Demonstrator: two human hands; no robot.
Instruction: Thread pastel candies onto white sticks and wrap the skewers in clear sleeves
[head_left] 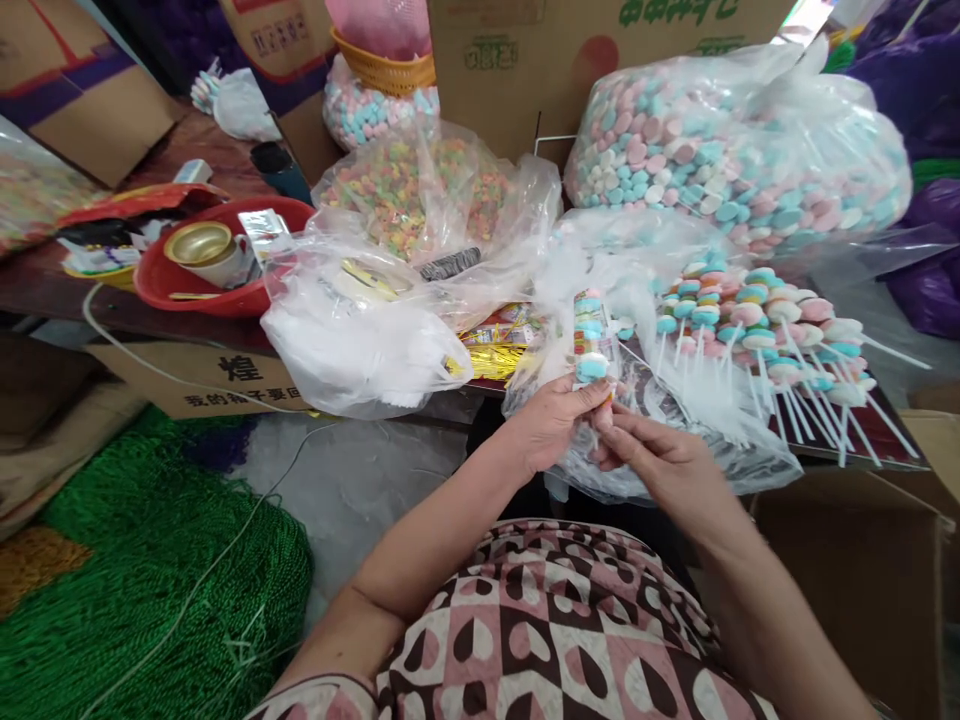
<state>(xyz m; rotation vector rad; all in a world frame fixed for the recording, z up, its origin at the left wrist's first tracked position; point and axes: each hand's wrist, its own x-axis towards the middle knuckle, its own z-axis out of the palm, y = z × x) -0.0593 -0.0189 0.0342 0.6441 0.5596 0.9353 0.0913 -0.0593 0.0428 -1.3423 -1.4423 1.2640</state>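
Observation:
A marshmallow skewer (592, 335) in a clear printed wrapper stands nearly upright before me, its pieces stacked in blue, pink and white. My left hand (553, 420) is closed around its lower end. Just below, my right hand (651, 447) pinches at the gathered bottom of the wrapper, where the fingers hide the details. To the right lies a pile of marshmallow skewers (757, 320) with white sticks, resting on clear plastic. Yellow twist ties (491, 362) lie left of my hands beside printed wrappers (504, 330).
A big bag of loose marshmallows (720, 150) stands behind the skewers. Left of it is an open bag of gummy candies (420, 190), with a white plastic bag (367, 345) in front. A red basin (169, 285) holds a cup. Green cords (202, 570) cover the floor.

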